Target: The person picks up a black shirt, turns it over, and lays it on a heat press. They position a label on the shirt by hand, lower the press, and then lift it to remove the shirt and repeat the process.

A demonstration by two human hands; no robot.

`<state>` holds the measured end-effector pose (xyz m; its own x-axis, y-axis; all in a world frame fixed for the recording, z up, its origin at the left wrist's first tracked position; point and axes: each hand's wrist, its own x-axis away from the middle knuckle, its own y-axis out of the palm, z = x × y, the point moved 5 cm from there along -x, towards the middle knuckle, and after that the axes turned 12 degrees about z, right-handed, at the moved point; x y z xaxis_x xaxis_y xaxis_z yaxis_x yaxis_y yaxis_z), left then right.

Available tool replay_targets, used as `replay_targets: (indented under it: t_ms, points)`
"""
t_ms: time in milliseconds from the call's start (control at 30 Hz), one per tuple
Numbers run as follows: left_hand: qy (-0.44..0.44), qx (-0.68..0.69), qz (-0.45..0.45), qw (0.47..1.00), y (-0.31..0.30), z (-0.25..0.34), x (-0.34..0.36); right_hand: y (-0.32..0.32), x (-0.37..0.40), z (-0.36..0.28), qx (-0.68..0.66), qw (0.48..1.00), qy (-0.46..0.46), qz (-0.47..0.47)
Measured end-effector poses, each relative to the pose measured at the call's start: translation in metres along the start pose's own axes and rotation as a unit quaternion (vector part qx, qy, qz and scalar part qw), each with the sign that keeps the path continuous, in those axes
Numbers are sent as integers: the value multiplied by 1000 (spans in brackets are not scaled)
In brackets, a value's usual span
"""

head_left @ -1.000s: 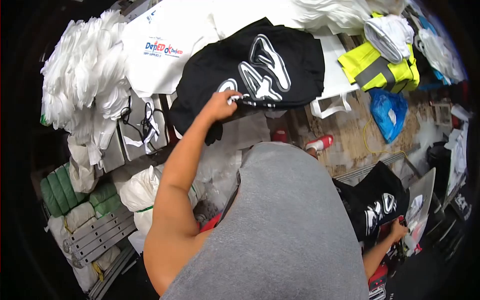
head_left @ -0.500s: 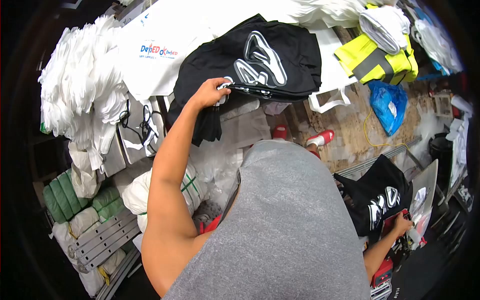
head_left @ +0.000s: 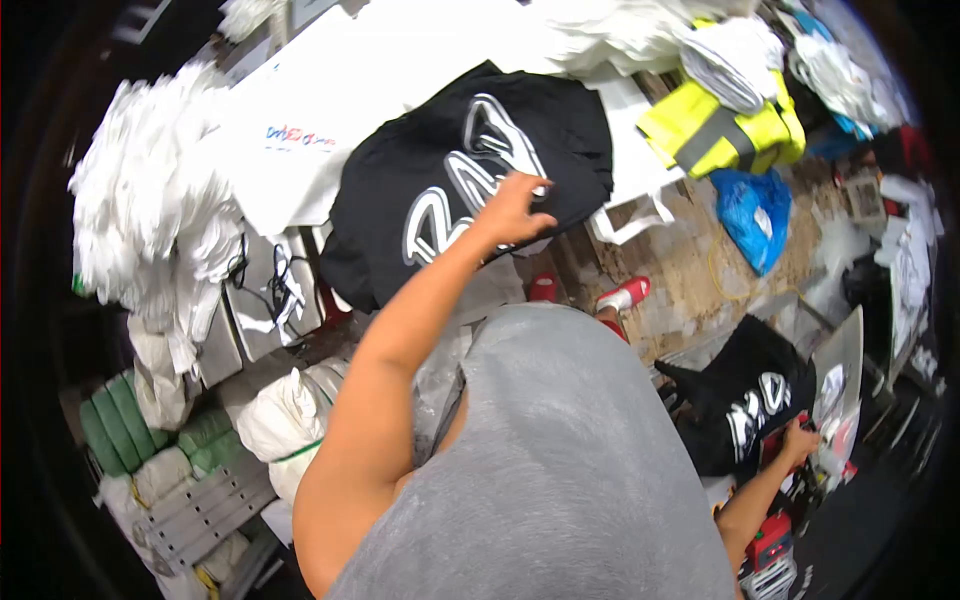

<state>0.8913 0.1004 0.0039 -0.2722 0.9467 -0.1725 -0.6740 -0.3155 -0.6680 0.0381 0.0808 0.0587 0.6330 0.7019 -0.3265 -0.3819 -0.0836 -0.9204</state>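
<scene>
A pile of black printed shirts (head_left: 370, 210) lies on the white work table, with large white-outlined lettering across the top one. My left hand (head_left: 518, 212) is over the near right part of that print, thumb and fingers apart, holding nothing. Off to the right, my right hand (head_left: 797, 441) is closed at a red and black part beside a flat board (head_left: 838, 370); I cannot tell exactly what it grips. Just left of that hand another black garment (head_left: 745, 395) with white lettering is draped.
White cloth stacks (head_left: 150, 180) stand at the table's left. On the right are a yellow high-visibility garment (head_left: 715, 130) and a blue plastic bag (head_left: 755, 215) on the wooden floor. A metal ladder (head_left: 205, 510) and green bundles (head_left: 120, 425) are at lower left.
My left hand has let go of the shirt's near edge and moved right, over the print. The top shirt now lies spread with its lettering showing. My right hand stays at the red part.
</scene>
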Motion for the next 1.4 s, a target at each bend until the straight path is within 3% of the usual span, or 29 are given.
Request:
replay_targets:
  t_ms: [33, 67, 100, 133, 200, 267, 400, 500, 567, 733, 800, 933, 967, 1133, 1200, 1400]
  points:
    - [74, -12, 35, 997, 19, 3, -2, 26, -15, 13, 12, 999, -29, 31]
    - [41, -34, 12, 999, 42, -4, -2, 52, -30, 21, 21, 996, -59, 63]
    - [-36, -66, -14, 997, 48, -1, 0, 34, -20, 7, 15, 996, -65, 59]
    - [-56, -92, 8, 994, 50, -1, -1, 16, -10, 1, 10, 996, -71, 56]
    - [-81, -106, 18, 991, 53, -2, -3, 11, -11, 0, -59, 996, -52, -49]
    - [-76, -75, 29, 994, 56, -10, -2, 7, -7, -2, -40, 999, -22, 16]
    - [-101, -19, 2, 995, 55, -20, -2, 12, -10, 0, -24, 999, 26, -29]
    - [-105, 1, 27, 994, 57, -33, -3, 11, -15, -1, -28, 999, 13, -27]
    - [-136, 42, -22, 990, 62, -42, -3, 12, -14, -4, -30, 999, 9, -24]
    - [-124, 58, -34, 990, 58, -45, -10, 17, -17, 1, -31, 999, 9, -21]
    - [-188, 102, -64, 975, 58, -49, -10, 23, -16, 4, -31, 999, 14, -17]
    - [-185, 108, -55, 975, 57, -49, -14, 38, -28, 9, -36, 999, 24, 14]
    - [-221, 119, -66, 966, 51, -42, -15, -52, 31, -28, -6, 999, 33, -3]
    - [-194, 67, -36, 978, 64, -59, -23, -6, 11, -4, -21, 999, 32, -23]
    - [-227, 130, -31, 965, 68, -65, -24, 2, 9, -3, -22, 999, 31, -29]
    - [-200, 35, 1, 979, 59, -54, -27, 16, 7, -8, -31, 998, 27, -46]
